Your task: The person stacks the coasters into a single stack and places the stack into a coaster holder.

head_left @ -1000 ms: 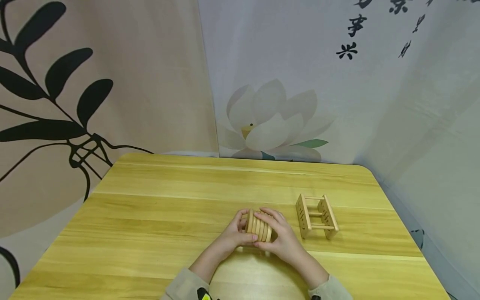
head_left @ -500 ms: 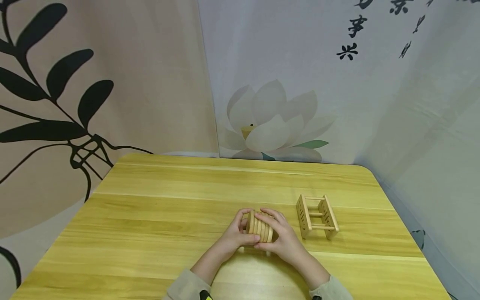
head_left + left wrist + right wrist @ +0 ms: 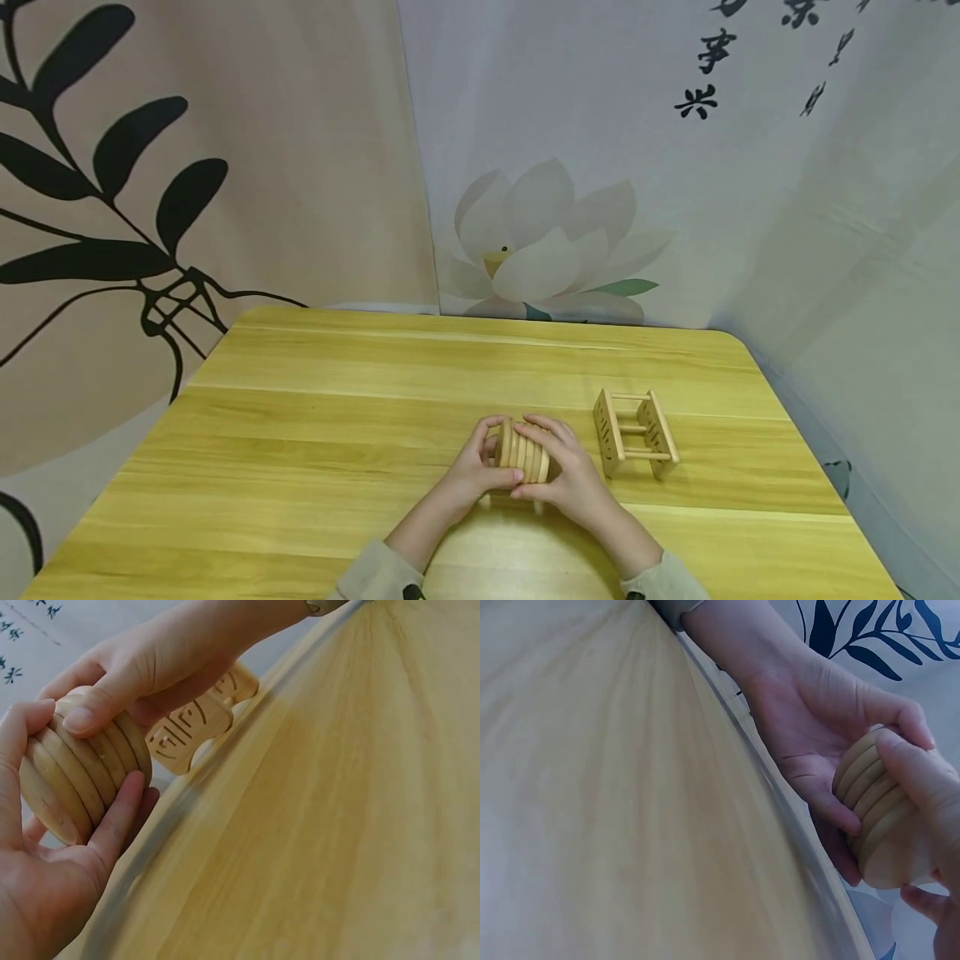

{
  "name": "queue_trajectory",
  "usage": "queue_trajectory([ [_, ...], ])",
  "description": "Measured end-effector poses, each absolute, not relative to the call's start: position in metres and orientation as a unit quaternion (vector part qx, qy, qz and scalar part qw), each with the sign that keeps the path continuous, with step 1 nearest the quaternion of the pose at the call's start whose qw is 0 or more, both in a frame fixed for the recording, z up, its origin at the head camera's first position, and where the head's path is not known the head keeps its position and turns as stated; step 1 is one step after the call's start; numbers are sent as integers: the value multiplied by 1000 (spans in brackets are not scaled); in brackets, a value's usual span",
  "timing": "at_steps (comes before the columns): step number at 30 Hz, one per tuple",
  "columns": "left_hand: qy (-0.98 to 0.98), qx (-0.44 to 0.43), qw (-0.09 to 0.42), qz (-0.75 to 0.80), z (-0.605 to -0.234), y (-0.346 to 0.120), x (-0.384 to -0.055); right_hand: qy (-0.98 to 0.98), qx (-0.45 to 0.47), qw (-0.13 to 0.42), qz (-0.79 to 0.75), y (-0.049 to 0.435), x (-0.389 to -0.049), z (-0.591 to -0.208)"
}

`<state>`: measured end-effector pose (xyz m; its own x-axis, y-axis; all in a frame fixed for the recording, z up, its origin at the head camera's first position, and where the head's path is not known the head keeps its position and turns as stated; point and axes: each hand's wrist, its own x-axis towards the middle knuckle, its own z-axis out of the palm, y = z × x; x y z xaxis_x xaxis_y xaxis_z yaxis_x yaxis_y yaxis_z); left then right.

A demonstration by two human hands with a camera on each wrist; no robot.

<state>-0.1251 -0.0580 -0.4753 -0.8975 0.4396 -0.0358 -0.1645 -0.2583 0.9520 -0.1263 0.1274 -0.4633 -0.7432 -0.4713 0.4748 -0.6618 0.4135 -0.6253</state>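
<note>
Several round wooden coasters, stacked face to face and turned on edge, are held between both hands close over the table. My left hand grips the left end of the stack, thumb at the near side and fingers around the far side. From the right, my right hand curls its fingers over the top, its thumb below at the near side. In the left wrist view the edges of the coasters lie side by side between the fingers. A slatted wooden coaster rack stands to the right of the hands.
The wooden table stretches out on all sides, with rounded far corners. Behind it hangs a cloth backdrop printed with a lotus, dark leaves and characters.
Both hands and the coaster stack have drifted very slightly to the right. The grip looks the same, and the rack stays in its place.
</note>
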Motion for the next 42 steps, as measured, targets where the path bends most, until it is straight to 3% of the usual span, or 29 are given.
queue_trajectory([
  [14, 598, 122, 169, 774, -467, -54, -122, -831, 354, 149, 403, 131, -126, -455],
  [35, 647, 155, 138, 734, -431, -49, -113, -827, 347, 140, 421, 138, -127, -437],
  [42, 692, 150, 104, 698, -426, -48, -111, -831, 344, 145, 413, 139, -128, -436],
])
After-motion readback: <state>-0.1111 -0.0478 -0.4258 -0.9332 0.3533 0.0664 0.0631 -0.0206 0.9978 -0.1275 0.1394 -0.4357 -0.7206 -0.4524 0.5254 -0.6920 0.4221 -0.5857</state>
